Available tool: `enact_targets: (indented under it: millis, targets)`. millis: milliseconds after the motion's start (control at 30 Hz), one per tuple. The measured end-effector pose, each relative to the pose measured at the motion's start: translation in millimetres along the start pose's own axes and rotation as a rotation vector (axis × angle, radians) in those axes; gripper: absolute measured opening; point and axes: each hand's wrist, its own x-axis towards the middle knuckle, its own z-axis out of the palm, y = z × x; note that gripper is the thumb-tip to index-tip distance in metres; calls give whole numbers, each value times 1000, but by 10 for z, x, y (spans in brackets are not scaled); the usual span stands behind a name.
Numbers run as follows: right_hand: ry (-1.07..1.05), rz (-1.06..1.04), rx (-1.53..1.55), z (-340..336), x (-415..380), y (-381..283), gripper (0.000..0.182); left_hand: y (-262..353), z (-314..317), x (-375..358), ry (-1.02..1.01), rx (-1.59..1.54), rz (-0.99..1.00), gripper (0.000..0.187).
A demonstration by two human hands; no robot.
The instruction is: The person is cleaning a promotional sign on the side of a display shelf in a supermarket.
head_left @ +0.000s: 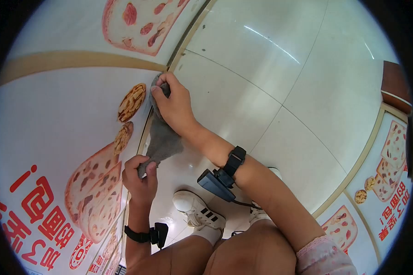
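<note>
A grey cloth (163, 140) is stretched between my two hands along the lower edge of a printed panel (41, 114). My right hand (175, 103), farther away, is closed on a bunched end of the cloth, against the panel's tan edge strip (144, 137). Nearer to me, my left hand (141, 178) pinches the other end between thumb and fingers. The middle of the cloth hangs loosely between them, beside the strip. Pictures of bread and nuts and red lettering cover the panel.
Glossy pale floor tiles (243, 91) extend to the right of the panel. My white shoe (199, 211) with black stripes is below my hands. Another printed panel (371, 197) stands at the right, near a dark brown block (396, 85). Strapped devices (218, 183) sit on both wrists.
</note>
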Motion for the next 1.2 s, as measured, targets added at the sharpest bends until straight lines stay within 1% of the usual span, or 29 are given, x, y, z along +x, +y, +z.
enact_targets:
  millis: [67, 133, 167, 300, 367, 433, 500, 533, 600, 667, 733, 767, 833, 900, 967, 1000, 1067, 1133, 1200]
  targets:
    - [10, -16, 0, 15, 4, 24, 14, -24, -2, 1, 10, -19, -25, 22]
    - [20, -31, 1, 27, 0, 53, 14, -38, 2, 33, 35, 113, 86, 23]
    - [17, -12, 6, 26, -4, 47, 14, -23, -1, 43, 35, 113, 84, 23]
    - [-6, 63, 18, 12, -17, 20, 13, -14, 9, 58, 66, 88, 24, 23]
    - [-4, 58, 25, 1, -40, 14, 11, -31, 20, 48, 76, 75, 1, 24]
    - [-2, 53, 32, -21, -89, 9, 10, -30, 31, 36, 96, -20, -95, 24]
    - [-93, 124, 65, -56, -193, -9, 9, -40, 53, 38, 96, -1, -95, 24]
    - [-94, 125, 65, -66, -280, -50, 9, -44, 65, 47, 97, 17, -94, 24]
    - [-228, 156, 65, -81, -509, -161, 9, -44, 92, 77, 93, 20, -113, 24]
    - [-246, 181, 102, -31, -714, -168, 9, -39, 129, 112, 90, 21, -133, 24]
    - [-271, 232, 128, -39, -843, -184, 10, -24, 142, 144, 42, -58, -149, 25]
    - [-272, 233, 129, -30, -870, -151, 10, 3, 147, 154, 42, -56, -151, 25]
    - [-174, 254, 89, 2, -920, 2, 10, 55, 178, 184, -52, -113, -309, 24]
    - [-143, 250, 71, 4, -902, 106, 12, 19, 237, 180, -55, -119, -306, 22]
    - [-114, 244, 53, -8, -873, 166, 13, -5, 267, 179, -65, -182, -471, 20]
    - [-101, 239, 46, -17, -857, 175, 14, -19, 277, 175, -64, -183, -470, 20]
    - [-86, 233, 39, -42, -828, 116, 15, -36, 295, 177, -64, -257, -547, 21]
    - [-90, 370, 184, -68, -793, -21, 17, -18, 307, 194, -72, -246, -534, 23]
    - [-81, 347, 178, -26, -779, 81, 17, -20, 314, 192, -82, -234, -520, 24]
